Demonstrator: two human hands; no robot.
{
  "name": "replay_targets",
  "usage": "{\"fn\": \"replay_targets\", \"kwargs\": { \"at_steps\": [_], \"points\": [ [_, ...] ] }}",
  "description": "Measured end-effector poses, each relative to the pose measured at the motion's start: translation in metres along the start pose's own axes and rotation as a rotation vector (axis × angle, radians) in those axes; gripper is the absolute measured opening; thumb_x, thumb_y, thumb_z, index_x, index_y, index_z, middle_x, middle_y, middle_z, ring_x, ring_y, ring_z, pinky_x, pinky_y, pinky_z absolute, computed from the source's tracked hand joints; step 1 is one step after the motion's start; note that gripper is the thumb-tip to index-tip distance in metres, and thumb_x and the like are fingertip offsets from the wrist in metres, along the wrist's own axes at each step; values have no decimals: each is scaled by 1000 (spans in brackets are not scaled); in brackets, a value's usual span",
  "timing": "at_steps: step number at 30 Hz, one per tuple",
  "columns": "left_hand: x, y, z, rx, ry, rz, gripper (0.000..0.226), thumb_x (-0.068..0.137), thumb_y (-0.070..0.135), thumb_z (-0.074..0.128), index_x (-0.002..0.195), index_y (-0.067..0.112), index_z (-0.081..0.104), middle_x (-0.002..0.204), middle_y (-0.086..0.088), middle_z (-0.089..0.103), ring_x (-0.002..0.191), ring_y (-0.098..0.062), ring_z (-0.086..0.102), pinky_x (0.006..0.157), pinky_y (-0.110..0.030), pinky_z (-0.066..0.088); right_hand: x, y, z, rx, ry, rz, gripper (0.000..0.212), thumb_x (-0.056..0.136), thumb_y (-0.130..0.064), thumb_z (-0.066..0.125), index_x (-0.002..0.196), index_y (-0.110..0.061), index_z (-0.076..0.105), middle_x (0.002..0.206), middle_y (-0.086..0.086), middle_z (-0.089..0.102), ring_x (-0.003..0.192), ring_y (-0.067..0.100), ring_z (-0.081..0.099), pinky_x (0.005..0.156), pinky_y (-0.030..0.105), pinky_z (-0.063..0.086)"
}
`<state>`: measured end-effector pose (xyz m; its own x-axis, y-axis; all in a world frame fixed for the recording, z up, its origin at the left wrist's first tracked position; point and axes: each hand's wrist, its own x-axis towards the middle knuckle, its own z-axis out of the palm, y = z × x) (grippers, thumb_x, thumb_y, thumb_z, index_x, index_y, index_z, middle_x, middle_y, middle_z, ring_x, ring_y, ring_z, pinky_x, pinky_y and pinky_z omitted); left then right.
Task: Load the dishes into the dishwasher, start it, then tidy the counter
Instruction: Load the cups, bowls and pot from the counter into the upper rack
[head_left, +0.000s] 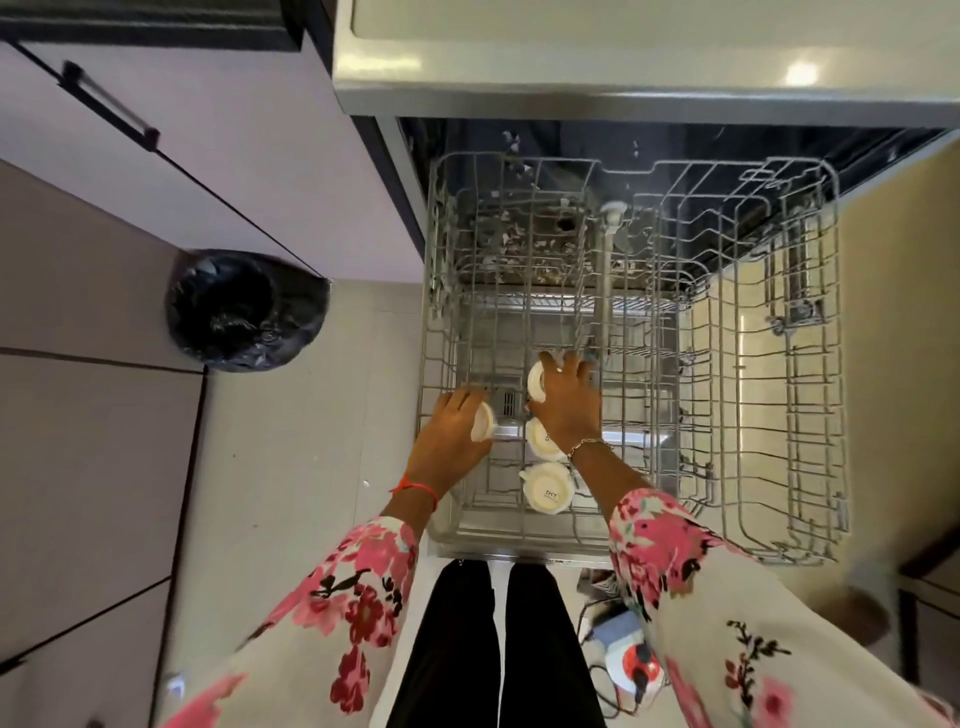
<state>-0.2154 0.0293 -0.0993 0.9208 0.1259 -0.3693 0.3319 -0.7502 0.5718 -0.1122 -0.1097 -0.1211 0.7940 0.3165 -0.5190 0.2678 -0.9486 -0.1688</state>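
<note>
Item: dishwasher rack (800, 312), pulled out. Two upturned cups (545, 491) sat in its near left part. My left hand (449, 439) gripped a third cup (483, 422); my right hand (569, 405) gripped a fourth cup (536, 382) beside them.

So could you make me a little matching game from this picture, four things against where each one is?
Things:
1. left hand
2. right hand
3. nearest cup
4. black-bagged bin

Places:
A. on the floor, left of the dishwasher rack
B. upside down in the rack, untouched
C. gripping a white cup at the rack's left side
D. gripping a second white cup, farther back

Pairs: 1-C, 2-D, 3-B, 4-A
</note>
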Motion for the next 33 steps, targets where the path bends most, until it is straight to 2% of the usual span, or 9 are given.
{"fn": "replay_targets", "kwargs": {
  "at_steps": [5, 10, 14, 25, 33],
  "points": [
    [-3, -1, 2, -8, -19, -9, 59, 77, 17, 73, 129, 6, 48, 130, -11, 50, 120, -29, 43, 93, -37, 46, 4, -1, 12, -23, -29, 9, 69, 87, -27, 62, 144, -17, 25, 146, 19, 26, 136, 39, 24, 91, 45, 48],
    [-5, -1, 7, 10, -36, 20, 56, 76, 17, 74, 126, 7, 50, 127, -10, 51, 120, -29, 44, 89, -38, 51, 5, 1, 14, -1, -43, 17, 73, 87, -29, 62, 146, -17, 21, 149, 18, 23, 138, 39, 19, 100, 45, 41],
    [-7, 1, 10, 22, -61, 18, 57, 77, 18, 74, 127, 7, 49, 130, -10, 50, 122, -29, 42, 91, -40, 51, 2, 5, 12, 34, -34, 14, 77, 87, -30, 62, 148, -15, 17, 149, 15, 23, 138, 38, 20, 102, 45, 38],
    [-15, 0, 15, 55, -70, 32, 58, 76, 20, 74, 127, 8, 48, 130, -8, 49, 122, -27, 42, 90, -38, 51, -1, 7, 7, 52, -12, 19, 74, 86, -25, 64, 145, -10, 21, 148, 13, 27, 139, 38, 19, 104, 43, 36],
    [-17, 4, 15, 43, -86, 47, 60, 76, 19, 75, 128, 8, 48, 130, -9, 49, 123, -27, 41, 92, -39, 50, -3, 17, 3, 114, -33, -25, 87, 81, -39, 67, 148, -17, 17, 152, 11, 22, 140, 37, 17, 108, 47, 32]
  ]
}}
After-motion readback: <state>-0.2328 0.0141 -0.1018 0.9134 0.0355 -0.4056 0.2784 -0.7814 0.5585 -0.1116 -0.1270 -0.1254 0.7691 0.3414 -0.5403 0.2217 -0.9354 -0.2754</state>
